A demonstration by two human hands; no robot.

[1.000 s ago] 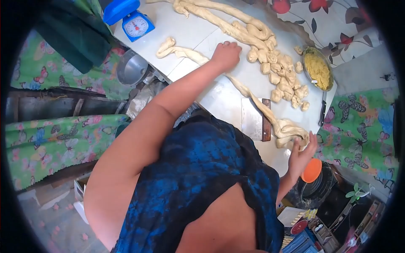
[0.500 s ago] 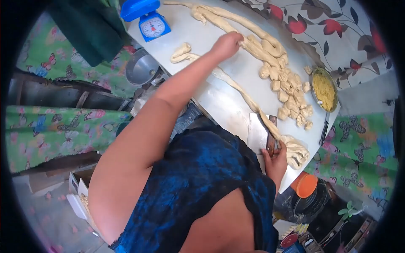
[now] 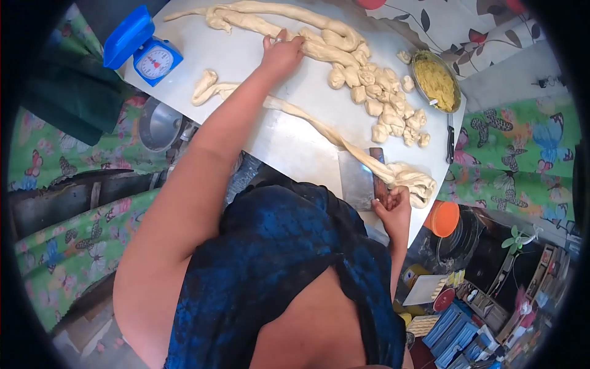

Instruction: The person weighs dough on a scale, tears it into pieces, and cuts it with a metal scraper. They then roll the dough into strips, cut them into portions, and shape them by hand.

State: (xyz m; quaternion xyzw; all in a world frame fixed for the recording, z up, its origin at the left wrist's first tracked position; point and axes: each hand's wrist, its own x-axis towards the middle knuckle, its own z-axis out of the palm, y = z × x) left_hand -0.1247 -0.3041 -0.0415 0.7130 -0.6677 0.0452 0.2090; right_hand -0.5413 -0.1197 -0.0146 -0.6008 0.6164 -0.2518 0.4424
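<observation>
My left hand (image 3: 283,54), with a ring on one finger, reaches across the table and its curled fingers grip a thick strip of pale dough (image 3: 246,20). Below the forearm, a long thin dough strand (image 3: 313,123) runs diagonally over the table to a folded coil of dough (image 3: 418,183). Beside that coil, my right hand (image 3: 396,212) has thumb and fingers around the lower end of the dark handle of a dough scraper (image 3: 356,181). The scraper's metal blade lies flat, with the strand crossing its handle. Several cut dough pieces (image 3: 393,117) lie in a heap to the right.
A blue kitchen scale (image 3: 153,61) stands at the table's left end. A bowl of yellow filling (image 3: 435,83) sits at the right edge, with a knife (image 3: 450,141) near it. An orange container (image 3: 442,218) and a metal bowl (image 3: 161,123) are below table level.
The view has swung, so the table appears farther left and higher. My left hand has shifted left along the dough strip, and its fingers are more spread. My right hand stays by the scraper handle.
</observation>
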